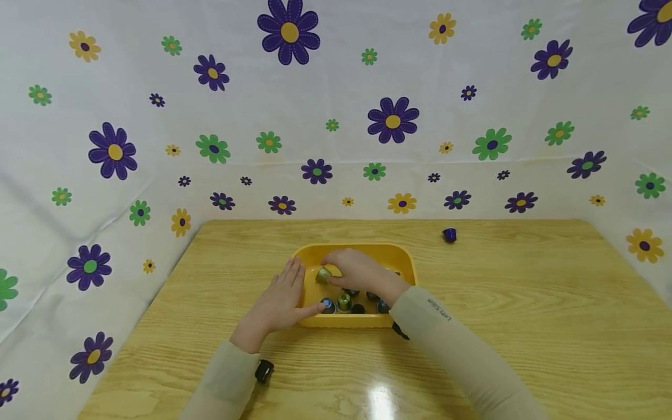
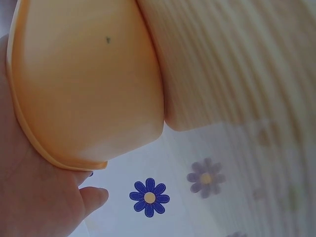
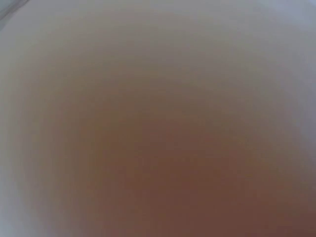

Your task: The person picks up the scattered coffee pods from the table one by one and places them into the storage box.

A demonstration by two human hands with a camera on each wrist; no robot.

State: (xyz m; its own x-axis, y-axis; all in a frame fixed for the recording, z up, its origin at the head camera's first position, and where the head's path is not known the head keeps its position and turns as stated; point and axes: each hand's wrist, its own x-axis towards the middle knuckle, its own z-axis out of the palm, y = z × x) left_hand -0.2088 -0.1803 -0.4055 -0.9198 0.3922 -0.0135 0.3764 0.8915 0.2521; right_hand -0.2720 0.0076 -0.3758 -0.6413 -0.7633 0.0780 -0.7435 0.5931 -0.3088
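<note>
My right hand (image 1: 362, 271) reaches over the yellow tray (image 1: 401, 252) and pinches an olive-green coffee capsule (image 1: 322, 275) between thumb and fingers. Along the tray's left side lies my left hand (image 1: 278, 298), fingers straight, with its thumb stretched to the front rim. Several capsules sit inside, among them a blue-topped capsule (image 1: 328, 305), a green capsule (image 1: 344, 301) and a dark capsule (image 1: 358, 310). The right forearm hides part of the tray's contents. In the left wrist view the hand (image 2: 39, 192) touches the tray's wall (image 2: 89, 94). The right wrist view is only a brown blur.
A dark blue capsule (image 1: 450, 235) lies on the wooden table (image 1: 525, 291), behind and right of the tray. Small black objects show beside the left sleeve (image 1: 228, 373) and the right sleeve (image 1: 451, 338). A flower-print cloth (image 1: 336, 81) stands around the table's back and sides.
</note>
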